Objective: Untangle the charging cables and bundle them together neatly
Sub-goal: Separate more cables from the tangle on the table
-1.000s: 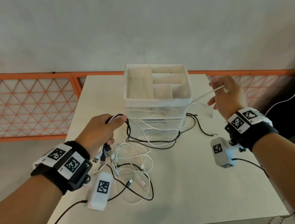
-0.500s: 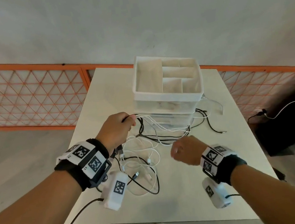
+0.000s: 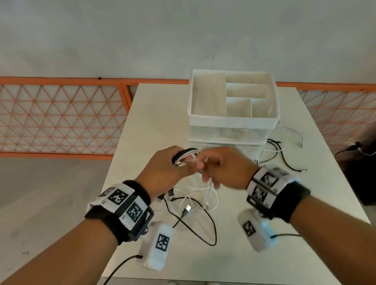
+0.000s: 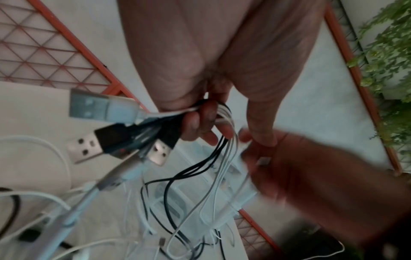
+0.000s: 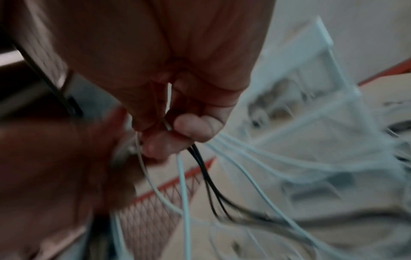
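Observation:
Several black and white charging cables (image 3: pixel 192 197) lie tangled on the white table (image 3: pixel 244 261) below my hands. My left hand (image 3: pixel 169 168) grips a bunch of these cables (image 4: pixel 222 139), with their USB plugs (image 4: pixel 89 147) sticking out behind the fist. My right hand (image 3: pixel 223 166) meets the left one and pinches black and white cable strands (image 5: pixel 200 165) between thumb and fingers. In the right wrist view the strands run blurred toward the organizer. More cable ends (image 3: pixel 281 154) trail to the right of the organizer.
A white compartment organizer (image 3: pixel 232 103) on clear drawers stands at the table's far middle, just behind my hands. An orange mesh railing (image 3: pixel 44 117) runs behind the table. A dark object with a white cord (image 3: pixel 373 152) sits off the right edge.
My right hand has swung from the organizer's right side down and left to meet my left hand and has taken hold of the strands. The left hand keeps its bunch.

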`<state>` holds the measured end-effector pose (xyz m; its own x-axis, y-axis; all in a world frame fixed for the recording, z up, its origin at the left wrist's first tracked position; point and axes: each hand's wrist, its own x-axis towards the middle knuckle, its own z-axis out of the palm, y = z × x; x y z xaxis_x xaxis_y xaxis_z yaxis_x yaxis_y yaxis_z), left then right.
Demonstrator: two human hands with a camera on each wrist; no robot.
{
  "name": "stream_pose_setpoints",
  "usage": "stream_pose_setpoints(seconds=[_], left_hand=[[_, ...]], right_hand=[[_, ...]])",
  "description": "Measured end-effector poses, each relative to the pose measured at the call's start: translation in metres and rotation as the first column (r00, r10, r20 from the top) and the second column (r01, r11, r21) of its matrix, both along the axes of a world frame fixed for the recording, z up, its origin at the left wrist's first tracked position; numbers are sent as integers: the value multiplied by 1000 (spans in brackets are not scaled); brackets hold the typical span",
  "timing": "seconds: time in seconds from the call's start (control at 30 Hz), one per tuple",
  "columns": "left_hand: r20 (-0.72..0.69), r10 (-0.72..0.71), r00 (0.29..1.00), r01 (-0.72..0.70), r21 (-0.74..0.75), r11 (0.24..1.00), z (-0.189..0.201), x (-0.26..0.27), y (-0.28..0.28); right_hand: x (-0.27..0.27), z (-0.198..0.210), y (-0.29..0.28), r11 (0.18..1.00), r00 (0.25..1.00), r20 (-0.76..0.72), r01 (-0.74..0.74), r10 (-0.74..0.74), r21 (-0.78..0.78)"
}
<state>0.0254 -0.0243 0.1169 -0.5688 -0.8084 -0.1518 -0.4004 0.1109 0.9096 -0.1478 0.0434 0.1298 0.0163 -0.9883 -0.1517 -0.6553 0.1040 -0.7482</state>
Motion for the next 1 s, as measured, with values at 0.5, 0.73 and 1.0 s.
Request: stream_pose_setpoints(seconds=[0.5,0.73,1.0], left_hand=[[121,174,977,-185,92,978,-14,12,-32],[20,159,987,-159,246,956,-2,4,-28],[-73,186,980,-150,343,927,19,12,-33]], right_hand=[[-119,46,6,538,618,365,786,-697,-303],[-133,32,12,506,604,275,787,-748,-354],[-159,4,25,793,716,-354,589,-602,-157]])
